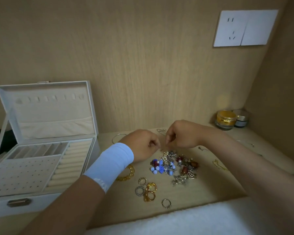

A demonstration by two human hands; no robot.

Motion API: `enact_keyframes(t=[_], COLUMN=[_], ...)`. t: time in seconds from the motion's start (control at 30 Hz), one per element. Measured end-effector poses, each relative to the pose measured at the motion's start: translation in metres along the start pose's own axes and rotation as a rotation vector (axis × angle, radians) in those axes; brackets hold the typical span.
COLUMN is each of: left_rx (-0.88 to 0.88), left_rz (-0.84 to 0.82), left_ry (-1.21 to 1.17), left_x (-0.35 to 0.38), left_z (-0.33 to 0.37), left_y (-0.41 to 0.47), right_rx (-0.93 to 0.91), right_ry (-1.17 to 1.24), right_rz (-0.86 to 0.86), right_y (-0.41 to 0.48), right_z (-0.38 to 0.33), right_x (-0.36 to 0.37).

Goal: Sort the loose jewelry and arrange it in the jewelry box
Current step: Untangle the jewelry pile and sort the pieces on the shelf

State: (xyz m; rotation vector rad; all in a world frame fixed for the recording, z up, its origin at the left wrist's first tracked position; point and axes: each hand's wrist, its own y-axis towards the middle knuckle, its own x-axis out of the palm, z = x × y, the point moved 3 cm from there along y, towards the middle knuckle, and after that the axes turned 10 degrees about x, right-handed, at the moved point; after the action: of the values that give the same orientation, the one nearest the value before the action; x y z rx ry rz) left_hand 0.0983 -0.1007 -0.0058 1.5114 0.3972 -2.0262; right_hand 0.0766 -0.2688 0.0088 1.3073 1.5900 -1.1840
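In the middle of the frame, the left hand (143, 146) and right hand (182, 135) each pinch a tiny piece (162, 148) between them. The jewelry pile (175, 165) lies just below on the counter (219, 187). The open jewelry box (41, 203) sits at the left.

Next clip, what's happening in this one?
A person is sorting jewelry on a wooden desk. The left hand and right hand both pinch a small piece just above the mixed pile; it is too small to identify. A cluster of rings lies nearer the person. The open jewelry box stands at the left, its visible compartments holding nothing yet.
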Motion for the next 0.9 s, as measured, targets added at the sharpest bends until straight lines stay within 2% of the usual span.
enact_keyframes(t=[0.23, 0.4, 0.6, 0.9], left_rx=[-0.02, 0.01, -0.004, -0.007], left_rz=[-0.167, -0.119, -0.055, -0.062], left_ry=[0.052, 0.049, -0.027, -0.046], left_x=[0.016, 0.025, 0.026, 0.025], left_z=[0.017, 0.027, 0.037, 0.045], left_y=[-0.02, -0.02, -0.021, -0.044], right_rx=[0.014, 0.006, 0.01, 0.001], right_ry=[0.038, 0.143, 0.026, 0.038], right_rz=[-0.033, 0.048, -0.043, 0.032], right_y=[-0.028, -0.054, -0.086, -0.082], right_z=[0.001, 0.011, 0.012, -0.001], right_x=[0.012, 0.001, 0.015, 0.027])
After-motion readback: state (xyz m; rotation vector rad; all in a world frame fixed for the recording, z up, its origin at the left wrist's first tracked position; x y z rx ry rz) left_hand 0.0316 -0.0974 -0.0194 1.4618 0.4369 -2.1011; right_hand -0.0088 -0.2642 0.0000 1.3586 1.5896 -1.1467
